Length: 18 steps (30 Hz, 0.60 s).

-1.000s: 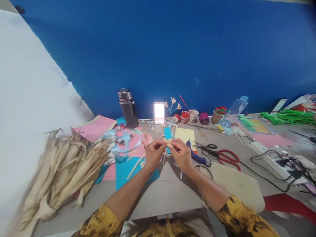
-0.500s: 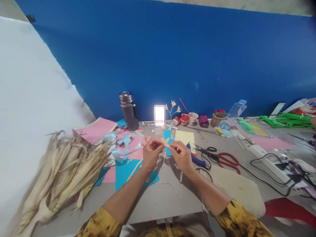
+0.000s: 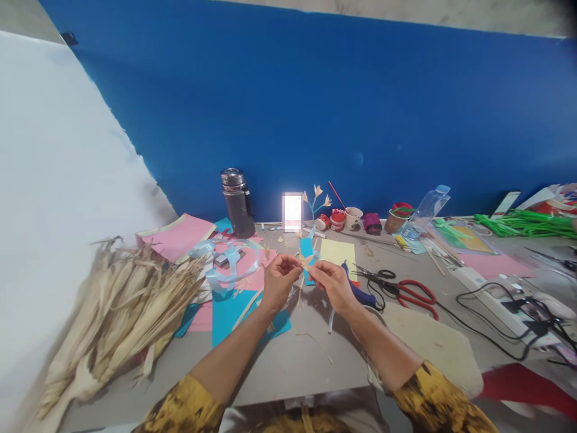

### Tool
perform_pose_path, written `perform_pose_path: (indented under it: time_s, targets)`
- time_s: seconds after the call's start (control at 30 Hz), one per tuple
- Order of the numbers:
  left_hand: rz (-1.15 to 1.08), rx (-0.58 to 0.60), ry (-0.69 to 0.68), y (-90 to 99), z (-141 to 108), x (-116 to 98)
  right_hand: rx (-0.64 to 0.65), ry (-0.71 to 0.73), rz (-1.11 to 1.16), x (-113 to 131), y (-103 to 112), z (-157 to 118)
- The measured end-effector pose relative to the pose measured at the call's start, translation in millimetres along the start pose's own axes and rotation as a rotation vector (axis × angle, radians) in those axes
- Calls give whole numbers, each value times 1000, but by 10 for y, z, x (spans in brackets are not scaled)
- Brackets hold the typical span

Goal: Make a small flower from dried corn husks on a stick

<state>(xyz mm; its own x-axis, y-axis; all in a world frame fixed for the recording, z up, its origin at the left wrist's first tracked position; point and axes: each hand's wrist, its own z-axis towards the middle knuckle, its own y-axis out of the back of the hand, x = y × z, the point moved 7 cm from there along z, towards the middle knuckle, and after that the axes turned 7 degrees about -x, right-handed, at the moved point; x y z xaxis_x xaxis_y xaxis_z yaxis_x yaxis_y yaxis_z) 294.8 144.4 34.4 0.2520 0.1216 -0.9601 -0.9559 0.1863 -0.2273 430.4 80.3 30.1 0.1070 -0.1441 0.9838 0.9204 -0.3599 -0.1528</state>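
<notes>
Between my two hands is a small pale corn husk flower [image 3: 306, 261] with pointed petals. My left hand [image 3: 280, 279] pinches it from the left, thumb against fingers. From the right, my right hand [image 3: 332, 282] pinches a petal edge in the same way. Behind it lies a strip of blue paper [image 3: 306, 245]. Farther back stands a stem with several husk flowers [image 3: 317, 198] on thin blue branches. Beside my right hand lies a blue glue gun [image 3: 360, 294], partly hidden.
A large bundle of dried corn husks [image 3: 103, 319] fills the left side. A dark thermos [image 3: 238, 204] stands at the back. Black scissors [image 3: 374, 276] and red-handled scissors [image 3: 417, 294] lie right, near a white power strip [image 3: 484, 304] with tangled cords. Paint jars [image 3: 337, 220] line the wall.
Both hands keep their pinch on the flower, which has turned slightly between the fingers. The whole view has shifted a little; nothing else has visibly moved.
</notes>
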Motion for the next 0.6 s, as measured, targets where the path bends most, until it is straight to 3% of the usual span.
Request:
perform_pose_path:
  time_s: [0.13,0.27,0.43,0.6]
  targets:
    - [-9,12,71,44,57,84,-22,-159,281,-64,55,66]
    - [109,-6,149,181,180,181,62,-255,439,-60,49,88]
    - [392,46,-133,246,268,-113,161,-268,436,-27,4,54]
    - [372,167,-24,159,195,-236,184,-270,377,-56,-9,43]
